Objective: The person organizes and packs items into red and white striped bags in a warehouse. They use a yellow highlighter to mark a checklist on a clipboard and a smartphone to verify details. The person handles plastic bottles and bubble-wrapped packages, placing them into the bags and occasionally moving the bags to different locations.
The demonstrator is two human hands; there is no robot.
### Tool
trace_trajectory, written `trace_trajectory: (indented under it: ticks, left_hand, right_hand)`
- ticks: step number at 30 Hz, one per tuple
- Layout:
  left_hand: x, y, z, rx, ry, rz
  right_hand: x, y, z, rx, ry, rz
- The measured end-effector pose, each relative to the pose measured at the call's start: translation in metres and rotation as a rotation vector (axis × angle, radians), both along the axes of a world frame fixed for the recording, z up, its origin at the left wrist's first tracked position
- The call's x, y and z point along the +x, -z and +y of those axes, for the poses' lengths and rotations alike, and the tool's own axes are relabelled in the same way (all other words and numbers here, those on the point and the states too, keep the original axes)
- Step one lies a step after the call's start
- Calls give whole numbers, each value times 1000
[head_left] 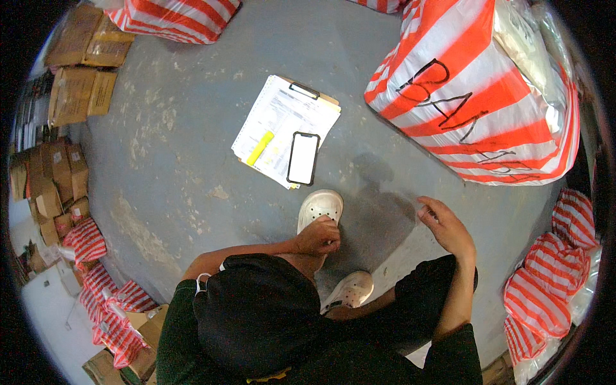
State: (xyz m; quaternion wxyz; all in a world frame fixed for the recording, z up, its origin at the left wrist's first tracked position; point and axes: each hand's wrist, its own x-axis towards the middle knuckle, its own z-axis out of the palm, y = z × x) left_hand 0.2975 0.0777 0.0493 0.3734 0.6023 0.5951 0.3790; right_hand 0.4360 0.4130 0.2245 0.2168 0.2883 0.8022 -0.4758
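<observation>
My left hand (319,234) is curled closed over the white perforated clog (321,202) on my foot; whether anything is inside its fingers is hidden. My right hand (446,231) hangs off to the right above the floor, fingers loosely bent and apart, holding nothing that I can see. Ahead of me a clipboard (273,109) with printed sheets lies on the floor. On it rest a yellow highlighter (259,148) at the left and a phone (301,158) in a black case, its screen white, at the lower right. A second clog (353,289) shows lower down.
A large red-and-white striped bag (471,147) with black lettering stands at the upper right, another (170,16) at the top. Smaller striped bundles (539,289) line the right edge. Cardboard boxes (67,170) and striped bags (86,244) are stacked along the left on the grey floor (160,128).
</observation>
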Motion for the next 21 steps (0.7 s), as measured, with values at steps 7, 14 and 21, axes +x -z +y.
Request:
trace_trajectory:
  ticks: [7,14,21]
  left_hand:
    - [-1,1,2,26,-3,19]
    - [2,15,-4,15,-21,4]
    - [3,22,-1,-42,-8,36]
  right_hand:
    - [-1,-2,0,41,-21,17]
    - [-12,-22,-4,32,-31,11]
    - [-12,-140,-49,-42,-159,122]
